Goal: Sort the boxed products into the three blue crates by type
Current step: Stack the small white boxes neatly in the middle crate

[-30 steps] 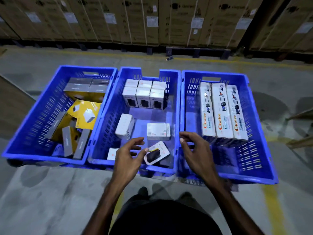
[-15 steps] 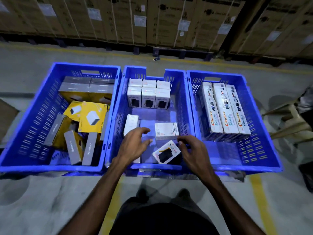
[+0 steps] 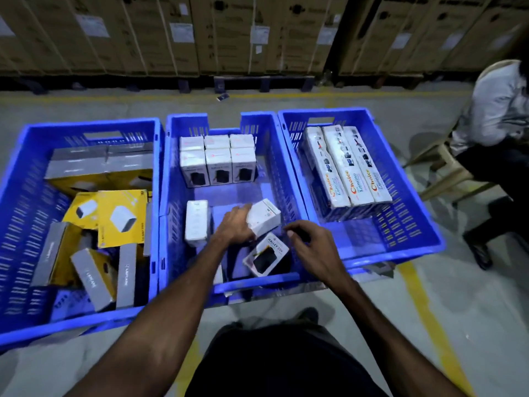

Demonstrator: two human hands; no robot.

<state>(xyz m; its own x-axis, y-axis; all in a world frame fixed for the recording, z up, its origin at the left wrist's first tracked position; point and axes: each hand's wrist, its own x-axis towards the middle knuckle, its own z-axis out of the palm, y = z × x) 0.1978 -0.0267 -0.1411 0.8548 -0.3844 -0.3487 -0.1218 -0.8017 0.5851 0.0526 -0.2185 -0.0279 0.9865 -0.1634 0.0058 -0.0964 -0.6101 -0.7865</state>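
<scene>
Three blue crates stand side by side on the floor. The left crate [image 3: 25, 196] holds yellow and grey boxes [image 3: 120, 216]. The middle crate [image 3: 283, 179] holds white boxes: several stacked at its back [image 3: 217, 159], one upright at left [image 3: 196, 222]. My left hand [image 3: 234, 227] grips a tilted white box [image 3: 264, 219] inside this crate. A power-bank box [image 3: 266, 257] lies tilted near the front wall, with my right hand [image 3: 312, 247] hovering just right of it, fingers apart. The right crate [image 3: 415, 213] holds three long white boxes [image 3: 347, 167].
A seated person in a white shirt [image 3: 498, 110] on a plastic chair is close to the right crate. Stacked cardboard cartons [image 3: 229, 32] line the back wall. Yellow floor lines [image 3: 423, 305] run beside the crates. Concrete floor surrounds everything.
My left hand reached forward and took hold of the flat white box, tilting it up. My right hand shifted right of the power-bank box. The view swung right, revealing the seated person.
</scene>
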